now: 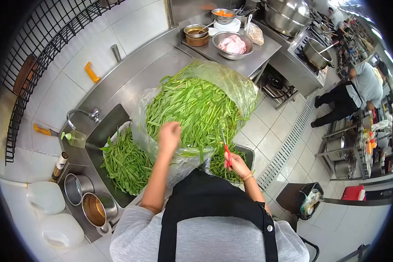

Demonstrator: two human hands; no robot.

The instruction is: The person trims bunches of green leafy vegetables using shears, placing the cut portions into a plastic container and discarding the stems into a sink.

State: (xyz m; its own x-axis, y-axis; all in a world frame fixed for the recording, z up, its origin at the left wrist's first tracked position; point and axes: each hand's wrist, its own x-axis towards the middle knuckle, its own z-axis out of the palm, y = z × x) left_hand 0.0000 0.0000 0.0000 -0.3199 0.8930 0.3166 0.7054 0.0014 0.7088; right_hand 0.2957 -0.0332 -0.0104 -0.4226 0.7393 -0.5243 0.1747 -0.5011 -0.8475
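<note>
Surface: steel surface [135, 78] carries my greens bag [196, 109].
Left hand [169, 134]: fingers curled, over the greens.
Right hand [236, 164]: gripping red scissors [225, 150] beside the bag.

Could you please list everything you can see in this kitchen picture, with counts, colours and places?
greens: one heap, green, in clear bag on counter
cut greens: one pile, green, in sink
scissors: one, red-handled, in right hand
raw meat bowl: one, steel, back counter
pots: two, steel, left of sink
tap: one, steel, behind sink
co-worker: one, grey shirt, far right
left hand: on greens
right hand: holding scissors
</note>
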